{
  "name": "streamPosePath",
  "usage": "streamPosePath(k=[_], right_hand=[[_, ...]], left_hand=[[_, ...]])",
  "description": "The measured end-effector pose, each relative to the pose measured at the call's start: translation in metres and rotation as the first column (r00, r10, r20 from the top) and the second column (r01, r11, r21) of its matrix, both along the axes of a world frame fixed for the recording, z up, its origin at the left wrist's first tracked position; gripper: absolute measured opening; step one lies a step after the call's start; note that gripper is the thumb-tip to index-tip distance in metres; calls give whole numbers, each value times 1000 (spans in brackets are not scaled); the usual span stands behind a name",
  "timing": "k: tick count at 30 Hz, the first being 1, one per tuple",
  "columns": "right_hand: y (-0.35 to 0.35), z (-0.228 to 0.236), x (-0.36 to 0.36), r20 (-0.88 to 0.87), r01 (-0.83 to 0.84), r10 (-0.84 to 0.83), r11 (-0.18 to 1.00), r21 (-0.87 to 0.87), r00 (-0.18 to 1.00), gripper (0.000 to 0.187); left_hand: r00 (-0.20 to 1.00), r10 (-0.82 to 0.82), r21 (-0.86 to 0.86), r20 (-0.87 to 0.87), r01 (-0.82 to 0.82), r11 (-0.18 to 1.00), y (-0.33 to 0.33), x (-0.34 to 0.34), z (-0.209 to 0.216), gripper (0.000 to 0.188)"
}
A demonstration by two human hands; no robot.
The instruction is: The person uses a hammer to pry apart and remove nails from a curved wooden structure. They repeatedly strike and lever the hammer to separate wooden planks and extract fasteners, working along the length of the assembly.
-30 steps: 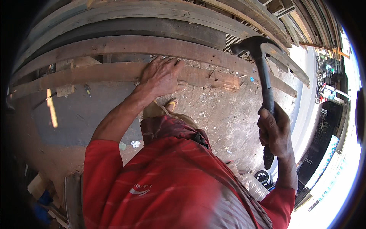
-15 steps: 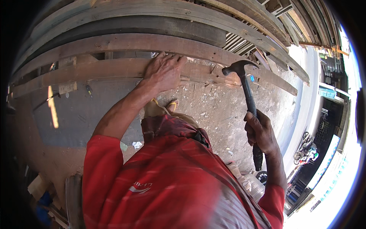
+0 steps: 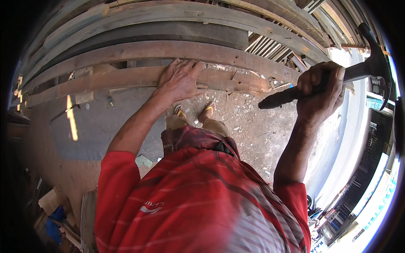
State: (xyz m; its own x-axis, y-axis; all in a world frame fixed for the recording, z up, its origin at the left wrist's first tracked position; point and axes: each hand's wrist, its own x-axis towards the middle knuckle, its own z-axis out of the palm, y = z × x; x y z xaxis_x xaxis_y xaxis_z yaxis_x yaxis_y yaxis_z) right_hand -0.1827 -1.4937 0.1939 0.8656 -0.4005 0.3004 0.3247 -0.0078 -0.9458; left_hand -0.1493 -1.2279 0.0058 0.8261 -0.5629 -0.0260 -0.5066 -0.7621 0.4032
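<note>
At upper centre of the frame, the left hand (image 3: 179, 81) grips the nearer brown plank (image 3: 122, 79), fingers curled over its far edge, and at upper right the right hand's (image 3: 321, 92) fingers close firmly round the claw hammer (image 3: 356, 72).

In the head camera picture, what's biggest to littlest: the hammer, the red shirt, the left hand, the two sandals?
By length:
1. Red shirt
2. Hammer
3. Left hand
4. Left sandal and right sandal: they look alike, so no ranking
</note>
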Motion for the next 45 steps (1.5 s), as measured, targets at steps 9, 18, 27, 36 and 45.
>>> streamPosePath(k=[9,18,27,36,45], right_hand=[[-34,-65,83,17,109,-125,917,384,992,34],[-66,-138,108,-123,114,-47,767,631,991,26],[-72,-156,108,87,-222,239,625,748,967,21],[21,-68,105,-19,-273,294,909,316,956,29],[52,-62,97,-39,-225,227,973,60,973,27]], left_hand=[[998,52,24,23,-52,998,1,0,2,83],[996,68,22,53,-69,997,0,-4,4,81],[999,15,41,-35,-14,999,-4,4,13,81],[998,3,54,-69,1,999,-5,5,17,76],[986,-22,10,-166,24,1000,-1,6,12,81]])
